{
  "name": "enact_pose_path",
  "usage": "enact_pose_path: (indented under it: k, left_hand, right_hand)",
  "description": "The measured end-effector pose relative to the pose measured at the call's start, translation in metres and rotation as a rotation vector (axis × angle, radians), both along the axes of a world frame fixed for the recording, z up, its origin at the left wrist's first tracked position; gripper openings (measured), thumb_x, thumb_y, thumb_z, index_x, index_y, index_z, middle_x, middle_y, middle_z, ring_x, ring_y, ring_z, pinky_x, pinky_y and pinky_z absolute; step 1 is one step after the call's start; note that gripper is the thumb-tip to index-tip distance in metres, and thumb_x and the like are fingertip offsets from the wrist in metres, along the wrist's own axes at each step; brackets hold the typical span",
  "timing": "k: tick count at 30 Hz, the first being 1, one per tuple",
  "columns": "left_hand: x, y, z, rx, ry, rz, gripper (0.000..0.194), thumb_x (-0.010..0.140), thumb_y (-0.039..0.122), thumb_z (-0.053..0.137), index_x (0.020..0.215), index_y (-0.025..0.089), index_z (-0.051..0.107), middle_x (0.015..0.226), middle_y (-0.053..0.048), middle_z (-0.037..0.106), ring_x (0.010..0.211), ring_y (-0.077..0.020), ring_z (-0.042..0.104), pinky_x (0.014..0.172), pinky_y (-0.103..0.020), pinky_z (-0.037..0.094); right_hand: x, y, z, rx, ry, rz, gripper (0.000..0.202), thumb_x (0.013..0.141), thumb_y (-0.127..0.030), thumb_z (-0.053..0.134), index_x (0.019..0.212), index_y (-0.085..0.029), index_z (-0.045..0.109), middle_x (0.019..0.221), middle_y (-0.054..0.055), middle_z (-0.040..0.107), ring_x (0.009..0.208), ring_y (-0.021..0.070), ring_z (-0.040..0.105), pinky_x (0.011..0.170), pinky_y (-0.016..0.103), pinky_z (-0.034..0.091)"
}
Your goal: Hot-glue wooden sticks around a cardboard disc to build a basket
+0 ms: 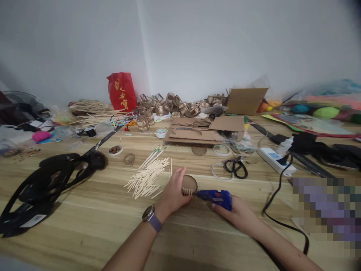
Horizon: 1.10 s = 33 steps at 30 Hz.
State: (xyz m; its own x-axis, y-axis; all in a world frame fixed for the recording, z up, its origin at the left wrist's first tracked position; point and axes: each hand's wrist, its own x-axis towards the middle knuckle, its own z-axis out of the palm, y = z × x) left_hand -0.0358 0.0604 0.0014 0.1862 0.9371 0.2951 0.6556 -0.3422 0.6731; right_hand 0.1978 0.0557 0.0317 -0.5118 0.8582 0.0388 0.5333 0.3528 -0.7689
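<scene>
My left hand (174, 192), with a watch on its wrist, is closed around the side of a small round cardboard basket (189, 183). Short pale sticks line the near rim of this basket. In my right hand (239, 215) is a blue hot glue gun (216, 198), its nozzle pointing left and close to the basket's near edge; whether the tip touches cannot be made out. Left of my left hand lies a loose pile of short wooden sticks (148, 177).
Black-handled scissors (236, 168) and white rings (221, 149) lie beyond the glue gun. A power strip (275, 161) with a black cord (278, 192) is at right. Cardboard sheets (194, 135), finished small baskets (143, 122) and a red bag (122, 92) stand farther back. Black straps (36, 188) lie left.
</scene>
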Motion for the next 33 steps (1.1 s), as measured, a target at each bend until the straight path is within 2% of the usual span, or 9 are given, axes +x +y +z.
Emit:
enact_pose_path:
  k: [19,23,25,28,30,33]
  left_hand:
    - [-0.001,0.001,-0.002,0.009,0.016,-0.004,0.094,0.064,0.013,0.069,0.146,0.018,0.023,0.147,-0.014,0.031,0.138,-0.0287,0.029,0.114,-0.045,0.029]
    - [-0.001,0.001,-0.002,-0.004,0.023,-0.004,0.096,0.064,0.015,0.072,0.146,0.018,0.022,0.148,-0.014,0.03,0.139,-0.0291,0.028,0.115,-0.045,0.029]
    - [-0.001,0.0,-0.001,-0.005,0.018,-0.004,0.097,0.065,0.016,0.073,0.146,0.019,0.021,0.148,-0.014,0.03,0.139,-0.029,0.028,0.115,-0.044,0.029]
    - [-0.002,-0.001,0.001,-0.033,0.01,0.0,0.098,0.065,0.017,0.076,0.146,0.021,0.022,0.149,-0.013,0.03,0.14,-0.029,0.027,0.115,-0.045,0.028]
    - [-0.003,-0.002,0.002,-0.069,0.011,0.004,0.101,0.063,0.021,0.08,0.146,0.022,0.023,0.151,-0.014,0.028,0.141,-0.0297,0.025,0.115,-0.046,0.028]
    - [-0.005,-0.001,0.003,-0.082,0.024,-0.013,0.106,0.061,0.034,0.084,0.146,0.02,0.023,0.153,-0.015,0.024,0.142,-0.0312,0.021,0.115,-0.048,0.027]
  right_hand:
    - [0.0,-0.002,-0.002,-0.026,0.004,-0.014,0.042,0.081,-0.044,0.051,0.109,-0.019,0.07,0.107,0.009,0.073,0.099,0.028,0.066,0.09,0.037,0.05]
    - [0.004,0.003,-0.008,-0.061,0.076,-0.131,0.041,0.076,-0.05,0.058,0.099,-0.019,0.071,0.094,0.008,0.075,0.089,0.0266,0.067,0.083,0.036,0.051]
    - [0.007,0.008,-0.012,-0.131,0.144,-0.267,0.039,0.072,-0.055,0.062,0.082,-0.018,0.071,0.075,0.005,0.072,0.071,0.0219,0.065,0.07,0.031,0.052]
    - [0.015,0.016,-0.012,-0.394,0.346,-0.402,0.044,0.07,-0.06,0.065,0.062,-0.017,0.063,0.047,-0.003,0.055,0.044,0.0109,0.05,0.044,0.021,0.042]
    - [0.02,0.021,-0.008,-0.607,0.552,-0.411,0.039,0.069,-0.053,0.072,0.066,-0.015,0.065,0.048,-0.004,0.055,0.042,0.0075,0.048,0.039,0.017,0.039]
    - [0.029,0.028,-0.002,-0.8,0.794,-0.443,0.028,0.06,-0.028,0.084,0.079,-0.013,0.069,0.071,0.002,0.07,0.061,0.0099,0.064,0.058,0.015,0.053]
